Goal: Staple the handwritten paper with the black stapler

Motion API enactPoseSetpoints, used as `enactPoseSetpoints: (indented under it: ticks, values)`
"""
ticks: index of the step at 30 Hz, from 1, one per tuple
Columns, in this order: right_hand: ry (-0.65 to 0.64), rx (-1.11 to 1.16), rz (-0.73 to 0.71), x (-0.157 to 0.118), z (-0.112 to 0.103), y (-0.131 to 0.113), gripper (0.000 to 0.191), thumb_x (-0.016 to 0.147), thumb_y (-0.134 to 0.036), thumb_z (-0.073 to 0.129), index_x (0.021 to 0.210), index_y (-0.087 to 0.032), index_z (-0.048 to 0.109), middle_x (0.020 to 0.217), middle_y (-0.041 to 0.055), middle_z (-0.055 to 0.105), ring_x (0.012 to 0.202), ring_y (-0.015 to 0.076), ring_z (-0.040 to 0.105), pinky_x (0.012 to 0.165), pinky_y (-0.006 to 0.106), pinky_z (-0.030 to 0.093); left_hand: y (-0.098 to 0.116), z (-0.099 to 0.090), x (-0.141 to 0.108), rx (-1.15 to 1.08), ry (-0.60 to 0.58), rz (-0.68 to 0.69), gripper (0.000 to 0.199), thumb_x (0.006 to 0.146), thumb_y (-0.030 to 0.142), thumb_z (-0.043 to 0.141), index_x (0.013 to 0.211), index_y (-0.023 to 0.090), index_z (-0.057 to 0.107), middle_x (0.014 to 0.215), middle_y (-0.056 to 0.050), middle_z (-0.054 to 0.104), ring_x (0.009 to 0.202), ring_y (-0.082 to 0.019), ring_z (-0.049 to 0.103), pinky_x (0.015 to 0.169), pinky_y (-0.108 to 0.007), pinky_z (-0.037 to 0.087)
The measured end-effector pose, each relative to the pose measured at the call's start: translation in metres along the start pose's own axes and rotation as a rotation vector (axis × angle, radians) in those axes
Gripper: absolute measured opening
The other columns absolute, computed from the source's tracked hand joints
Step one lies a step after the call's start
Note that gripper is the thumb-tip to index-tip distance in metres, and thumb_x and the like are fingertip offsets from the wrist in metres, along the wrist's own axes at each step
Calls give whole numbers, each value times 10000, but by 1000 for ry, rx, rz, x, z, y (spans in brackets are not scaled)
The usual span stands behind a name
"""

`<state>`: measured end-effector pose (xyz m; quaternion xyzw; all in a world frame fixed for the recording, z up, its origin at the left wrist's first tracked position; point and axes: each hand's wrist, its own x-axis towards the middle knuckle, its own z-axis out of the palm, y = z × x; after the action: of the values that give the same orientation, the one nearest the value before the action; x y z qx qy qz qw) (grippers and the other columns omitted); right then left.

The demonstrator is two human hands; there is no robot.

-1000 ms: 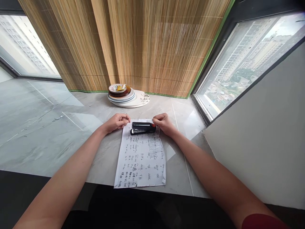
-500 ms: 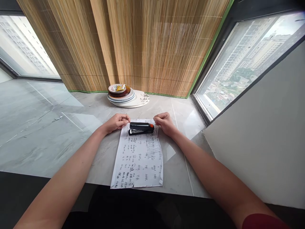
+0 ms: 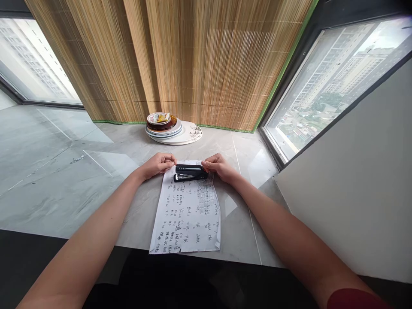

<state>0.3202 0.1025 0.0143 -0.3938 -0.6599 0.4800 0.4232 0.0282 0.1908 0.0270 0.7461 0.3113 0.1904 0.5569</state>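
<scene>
A black stapler point(image 3: 190, 173) lies crosswise on the upper part of a handwritten sheet of paper point(image 3: 189, 214), its arms spread apart toward the left. My right hand point(image 3: 220, 166) is closed on the stapler's right end, the thumb on top, covering the orange part there. At the paper's upper left corner, my left hand point(image 3: 159, 165) has its fingers curled together on the edge, close to the stapler's left tip. The undersides of both hands are hidden.
Behind the paper stands a stack of plates point(image 3: 164, 128) with a small yellow packet point(image 3: 163, 118) on top. A bamboo blind point(image 3: 193, 64) hangs at the back. Windows flank the grey stone ledge point(image 3: 106, 193), whose front edge is near me. Small scraps point(image 3: 77, 159) lie at left.
My right hand has moved left from beside the stapler and taken hold of its right end. My left hand, the stapler and the paper stay about where they were.
</scene>
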Motion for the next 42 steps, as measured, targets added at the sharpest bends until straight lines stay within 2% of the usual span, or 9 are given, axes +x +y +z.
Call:
enactPoseSetpoints:
  ticks: [10, 13, 16, 20, 25, 30, 33, 37, 42]
  values:
    - [-10, -38, 28, 0, -2, -1, 497, 878, -561, 669, 572, -176, 595, 497, -58, 329, 506, 87, 223, 529, 300, 140, -1, -1, 1, -19, 9, -22, 168, 877, 324, 652, 916, 161, 637, 593, 55, 433, 463, -62, 334, 447, -186, 264]
    - [187, -4, -70, 0, 2, 1, 533, 914, -583, 620, 554, -196, 555, 527, -42, 365, 522, 105, 280, 541, 291, 226, -1, -1, 1, -22, 7, -26, 174, 870, 327, 660, 912, 159, 638, 587, 56, 425, 460, -62, 330, 443, -188, 255]
    - [333, -66, -233, 2, 9, -2, 473, 955, -596, 560, 692, -212, 641, 695, 9, 546, 646, 145, 465, 646, 300, 384, -1, -1, 2, -11, 2, -25, 186, 873, 342, 657, 909, 161, 638, 588, 55, 432, 460, -67, 345, 445, -187, 262]
    - [74, -449, -312, 4, 22, -5, 381, 841, -537, 755, 1070, -235, 714, 1074, 71, 669, 989, 231, 574, 844, 359, 470, -2, -1, 2, -6, 10, -21, 192, 868, 348, 664, 903, 161, 639, 586, 54, 443, 451, -65, 349, 439, -186, 251]
    - [2, -677, -375, 1, 31, 1, 264, 863, -314, 758, 1097, -216, 687, 996, 70, 698, 981, 235, 617, 898, 388, 489, -4, -1, 4, -86, 24, -34, 196, 870, 343, 676, 921, 159, 628, 578, 58, 438, 434, -53, 328, 428, -177, 225]
    - [290, -522, -449, -2, 28, 4, 264, 900, -317, 716, 1137, -215, 662, 939, 28, 726, 793, 176, 668, 743, 317, 543, -4, -1, 6, -244, 135, -46, 206, 901, 344, 660, 975, 162, 598, 582, 59, 450, 404, -42, 295, 393, -165, 186]
    - [497, -563, -493, 0, 27, 5, 244, 921, -291, 693, 1159, -241, 680, 1034, 44, 745, 909, 206, 695, 827, 363, 572, -3, -1, 5, -297, 110, -44, 227, 921, 358, 659, 997, 150, 611, 605, 44, 482, 397, -36, 309, 381, -161, 189]
    - [501, -723, -628, 2, 25, 9, 373, 947, -151, 616, 1274, -323, 667, 1201, 19, 739, 1111, 231, 649, 956, 442, 556, -2, 0, 3, -369, 44, -33, 270, 960, 393, 632, 1061, 143, 635, 675, 17, 543, 381, -16, 308, 368, -156, 200]
    - [442, -925, -683, -2, 26, 11, 562, 949, -62, 572, 1369, -434, 601, 1293, -67, 711, 1138, 227, 590, 992, 452, 497, 1, 3, 2, -421, -56, -63, 297, 989, 419, 598, 1079, 139, 641, 735, 2, 573, 361, 3, 299, 349, -156, 197]
